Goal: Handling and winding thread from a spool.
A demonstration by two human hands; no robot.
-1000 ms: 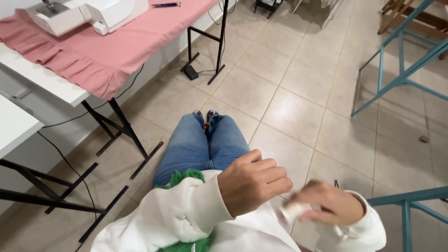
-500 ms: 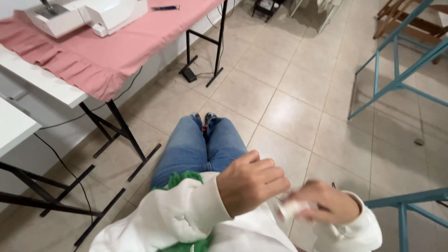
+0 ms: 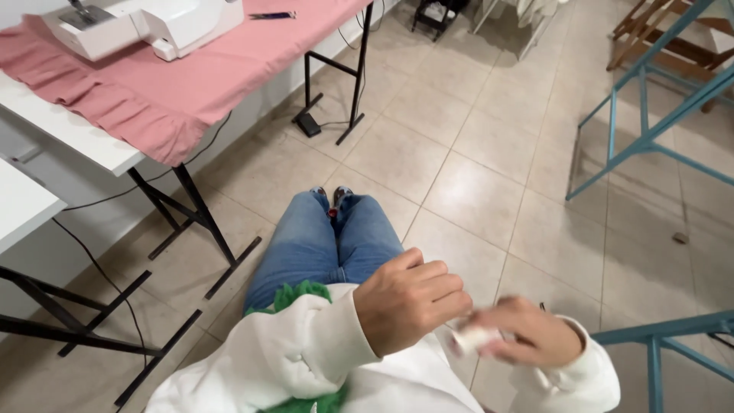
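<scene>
While the left hand (image 3: 409,302) curls loosely, holding nothing visible, the right hand (image 3: 527,334) pinches a small white roll (image 3: 472,339).

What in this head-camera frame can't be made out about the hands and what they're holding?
- Small white object, head view: motion-blurred, mostly covered by right hand; its kind is unclear.
- Left hand: fingers curl away, so any contact is hidden.
- Green fabric: mostly under white sleeve.

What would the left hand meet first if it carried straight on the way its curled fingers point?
The left hand points right, toward the small white roll-like object pinched in the right hand. It would likely meet that first; depth is uncertain.
</scene>
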